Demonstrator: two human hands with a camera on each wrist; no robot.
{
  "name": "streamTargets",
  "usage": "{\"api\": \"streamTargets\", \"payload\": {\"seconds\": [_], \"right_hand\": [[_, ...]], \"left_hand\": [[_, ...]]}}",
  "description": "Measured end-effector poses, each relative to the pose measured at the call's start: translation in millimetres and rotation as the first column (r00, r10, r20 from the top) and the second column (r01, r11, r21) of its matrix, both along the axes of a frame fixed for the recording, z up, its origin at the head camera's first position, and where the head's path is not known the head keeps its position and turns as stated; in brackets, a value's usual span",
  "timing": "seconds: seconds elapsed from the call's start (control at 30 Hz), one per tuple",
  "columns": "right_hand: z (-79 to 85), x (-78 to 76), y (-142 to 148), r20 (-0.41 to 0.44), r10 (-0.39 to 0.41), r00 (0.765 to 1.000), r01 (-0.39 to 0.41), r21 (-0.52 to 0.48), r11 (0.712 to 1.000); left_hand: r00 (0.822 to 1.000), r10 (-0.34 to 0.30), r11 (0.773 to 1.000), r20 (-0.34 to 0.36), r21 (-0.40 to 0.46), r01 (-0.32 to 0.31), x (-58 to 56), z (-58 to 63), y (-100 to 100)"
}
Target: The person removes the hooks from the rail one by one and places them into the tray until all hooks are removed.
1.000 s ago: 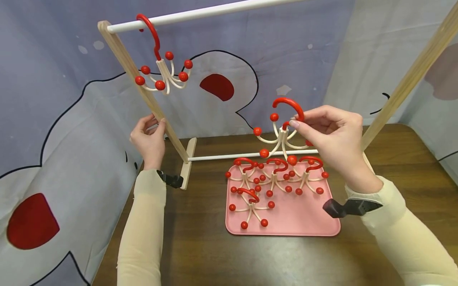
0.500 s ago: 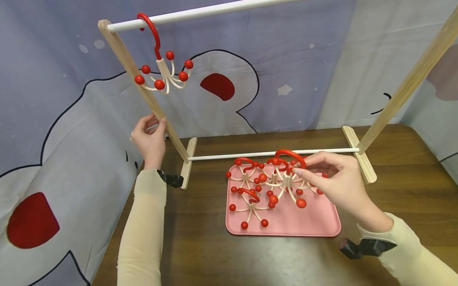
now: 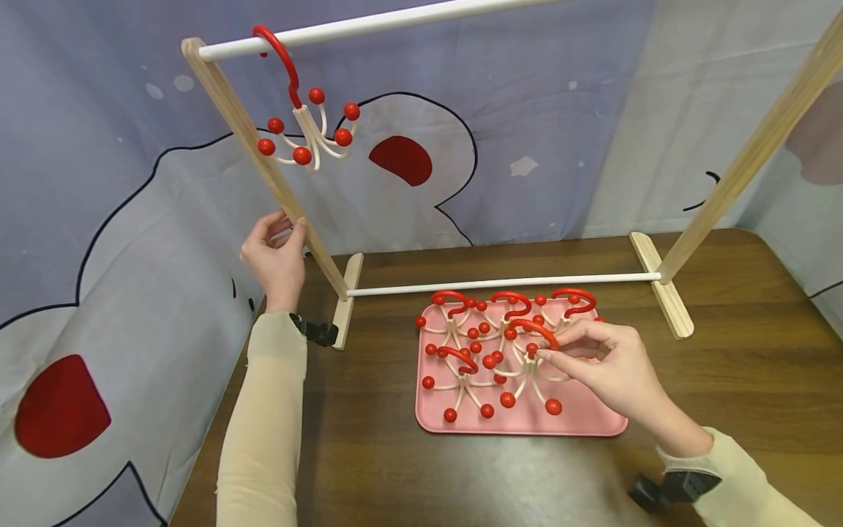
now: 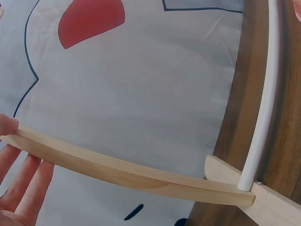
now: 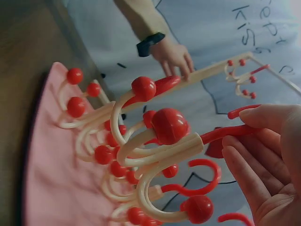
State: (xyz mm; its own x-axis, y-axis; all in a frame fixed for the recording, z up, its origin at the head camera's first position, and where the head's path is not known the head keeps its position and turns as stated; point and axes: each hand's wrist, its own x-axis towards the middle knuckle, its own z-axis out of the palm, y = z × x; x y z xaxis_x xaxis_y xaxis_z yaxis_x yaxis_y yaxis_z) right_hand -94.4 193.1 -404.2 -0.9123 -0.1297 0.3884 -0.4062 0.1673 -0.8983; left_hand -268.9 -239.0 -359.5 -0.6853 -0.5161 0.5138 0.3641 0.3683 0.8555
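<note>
My left hand (image 3: 275, 256) grips the left wooden post (image 3: 227, 99) of a rack, thumb on one side and fingers on the other. In the right wrist view, my right hand (image 5: 268, 155) pinches the red hook of a hanger with curved cream arms (image 5: 141, 155) ending in red balls. The head view puts this hanger over the pink tray (image 3: 593, 421); whether it touches the tray I cannot tell. Several similar hangers, among them a front-left one (image 3: 464, 379), stand hook-up on the tray. Another hanger (image 3: 308, 128) hangs by its hook from the rack's white top bar (image 3: 395, 20).
A white lower bar (image 3: 408, 288) joins the rack's wooden feet, just behind the tray. The right post (image 3: 744, 161) slants up beyond my right hand. A patterned curtain (image 3: 560, 183) encloses the back and sides of the brown wooden table (image 3: 369, 454).
My right hand has come down and toward me with its hanger, from beside the rack to over the tray. The hung hanger has swung slightly right. My left hand has stayed put.
</note>
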Motion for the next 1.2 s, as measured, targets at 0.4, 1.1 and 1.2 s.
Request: {"api": "streamTargets", "payload": {"seconds": [0.4,1.1,1.2], "right_hand": [[-27.6,3.8,-1.2,0.093,0.017,0.996,-0.015,-0.022,1.0],[-51.8,1.5,4.8,0.132,0.048,0.99,-0.043,-0.043,0.998],[-51.7,1.3,6.7,0.14,0.054,0.989,-0.049,-0.039,0.998]], "left_hand": [[1.0,0.026,1.0,0.012,-0.011,-0.026,-1.7,-0.4,1.4],[1.0,-0.005,1.0,0.006,-0.002,0.005,7.7,7.6,6.7],[1.0,0.003,1.0,0.014,0.001,-0.003,14.4,14.4,13.1]]}}
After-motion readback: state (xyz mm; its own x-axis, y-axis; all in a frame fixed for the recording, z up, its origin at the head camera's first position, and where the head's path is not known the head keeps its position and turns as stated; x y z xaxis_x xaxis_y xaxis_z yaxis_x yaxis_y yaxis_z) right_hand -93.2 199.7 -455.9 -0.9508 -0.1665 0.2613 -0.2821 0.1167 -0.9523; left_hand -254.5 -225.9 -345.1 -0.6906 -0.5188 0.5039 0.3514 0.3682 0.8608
